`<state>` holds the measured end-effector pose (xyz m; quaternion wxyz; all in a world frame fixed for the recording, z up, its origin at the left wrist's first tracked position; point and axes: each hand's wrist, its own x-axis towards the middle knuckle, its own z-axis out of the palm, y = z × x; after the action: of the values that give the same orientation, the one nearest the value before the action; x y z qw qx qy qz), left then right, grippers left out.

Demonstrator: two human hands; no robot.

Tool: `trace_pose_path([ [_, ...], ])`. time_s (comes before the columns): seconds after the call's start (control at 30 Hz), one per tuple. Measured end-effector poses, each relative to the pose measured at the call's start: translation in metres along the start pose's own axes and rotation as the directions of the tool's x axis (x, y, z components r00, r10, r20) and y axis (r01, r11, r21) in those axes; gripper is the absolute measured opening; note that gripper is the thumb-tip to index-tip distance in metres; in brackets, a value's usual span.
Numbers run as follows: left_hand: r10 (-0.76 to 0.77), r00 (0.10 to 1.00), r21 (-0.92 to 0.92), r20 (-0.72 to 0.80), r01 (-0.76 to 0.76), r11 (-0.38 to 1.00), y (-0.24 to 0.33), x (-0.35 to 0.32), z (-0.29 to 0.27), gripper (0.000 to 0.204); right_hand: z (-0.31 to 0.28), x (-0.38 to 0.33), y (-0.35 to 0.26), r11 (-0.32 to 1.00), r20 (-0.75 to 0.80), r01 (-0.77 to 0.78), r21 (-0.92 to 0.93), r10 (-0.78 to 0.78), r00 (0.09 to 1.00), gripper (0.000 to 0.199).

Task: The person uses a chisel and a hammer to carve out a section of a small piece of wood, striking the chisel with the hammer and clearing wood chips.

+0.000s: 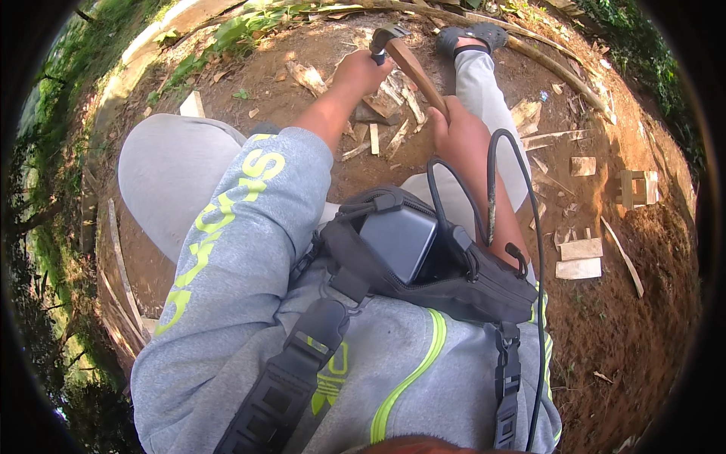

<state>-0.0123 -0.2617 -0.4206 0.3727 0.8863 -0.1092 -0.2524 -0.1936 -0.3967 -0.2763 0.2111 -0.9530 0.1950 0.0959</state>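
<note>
My right hand (460,127) is closed round the wooden handle (416,74) of a hammer. Its metal head (389,35) is at the far end, just above my left hand (361,73). Those left fingers are wrapped round an upright tool with a dark, round top (377,56), right beside the hammer head. Whether the two touch, I cannot tell. My fist hides the lower part of that tool, so its kind does not show. Under and beside my hands lies a rough split piece of wood (387,98) among chips on the soil.
An open black bag (484,291) with a dark flat device (398,240) hangs at my front, its black cable looping near my right forearm. Cut wood blocks (579,268) and a small wooden frame (639,188) lie at right. A long pole (560,76) crosses the far ground.
</note>
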Motion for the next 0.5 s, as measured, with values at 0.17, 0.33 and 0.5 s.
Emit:
trace_pose_path([
  [0.17,-0.019,0.998,-0.017,0.052,0.02,1.0,0.006,-0.008,-0.006,0.046,0.0,-0.011,-0.01,0.998,0.008,-0.042,-0.042,0.042,0.999,0.03],
  [0.33,0.015,1.0,-0.056,0.023,-0.014,0.998,-0.011,-0.003,-0.001,0.048,-0.04,-0.057,0.0,0.917,-0.058,-0.157,0.367,0.191,0.98,0.034],
  [0.5,0.003,1.0,-0.056,0.024,-0.002,0.998,-0.016,0.001,-0.007,0.053,-0.081,-0.129,0.047,0.566,-0.071,-0.175,0.806,0.385,0.92,0.03],
])
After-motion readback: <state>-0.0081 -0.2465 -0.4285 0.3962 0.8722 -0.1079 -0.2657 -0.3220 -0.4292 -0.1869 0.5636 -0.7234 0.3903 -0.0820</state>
